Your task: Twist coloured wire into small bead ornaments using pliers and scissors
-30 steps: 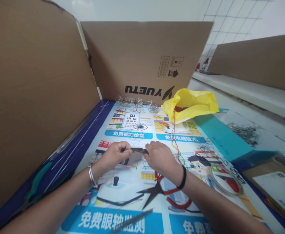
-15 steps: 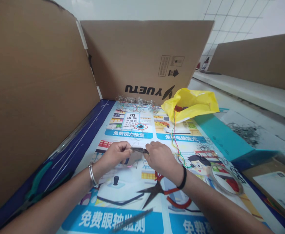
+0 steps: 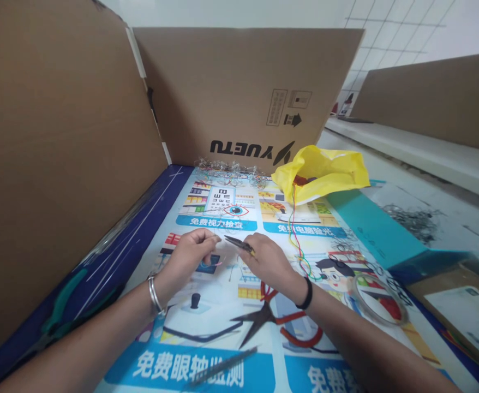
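Observation:
My left hand (image 3: 190,255) is closed in a pinch on a thin wire piece (image 3: 216,238) above the printed poster mat (image 3: 223,338). My right hand (image 3: 269,261) is closed around small dark pliers (image 3: 236,243), whose tips point left toward the wire and stop just short of my left fingertips. Both hands hover close together at the middle of the mat. A silver bangle is on my left wrist, a black band on my right.
Red-handled scissors (image 3: 278,325) lie just below my right wrist. A yellow bag (image 3: 323,172) with coloured threads (image 3: 294,234) sits behind. A tape roll (image 3: 376,300) is right, teal pliers (image 3: 65,303) left, a metal tool (image 3: 219,368) near. Cardboard walls (image 3: 59,136) stand left and behind, wire bits (image 3: 227,172) along them.
The pliers have pulled away from my left fingers and tilted, leaving a small gap. Both hands shifted slightly up the mat.

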A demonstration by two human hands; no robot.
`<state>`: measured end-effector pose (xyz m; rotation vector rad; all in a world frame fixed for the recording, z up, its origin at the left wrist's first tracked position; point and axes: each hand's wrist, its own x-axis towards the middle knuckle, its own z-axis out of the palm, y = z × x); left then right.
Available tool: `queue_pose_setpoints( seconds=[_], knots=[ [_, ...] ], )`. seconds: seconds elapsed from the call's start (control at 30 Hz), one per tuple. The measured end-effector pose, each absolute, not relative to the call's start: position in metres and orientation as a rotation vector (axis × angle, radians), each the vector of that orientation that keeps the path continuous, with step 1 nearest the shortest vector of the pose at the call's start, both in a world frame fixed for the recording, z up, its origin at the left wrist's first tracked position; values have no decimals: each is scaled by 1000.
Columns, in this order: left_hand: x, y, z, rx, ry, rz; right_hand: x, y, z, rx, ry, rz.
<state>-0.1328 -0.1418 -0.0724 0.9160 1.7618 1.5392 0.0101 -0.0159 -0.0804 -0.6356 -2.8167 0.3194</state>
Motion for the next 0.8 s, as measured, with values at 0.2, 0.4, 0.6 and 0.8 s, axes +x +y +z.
queue_pose_setpoints(
  seconds=[0.2, 0.4, 0.6, 0.8],
  knots=[
    [-126, -142, -69, 734, 1621, 1684, 9, -25, -85, -495, -2649, 380],
    [-118, -143, -66, 677, 1535, 1687, 10, -28, -86, -435, -2627, 324],
    [-118, -144, -67, 660, 1448, 1662, 10, -22, -87, -418, -2650, 357],
    [-119, -145, -69, 677, 1386, 1610, 9, -16, -87, -351, -2665, 486]
  ],
)
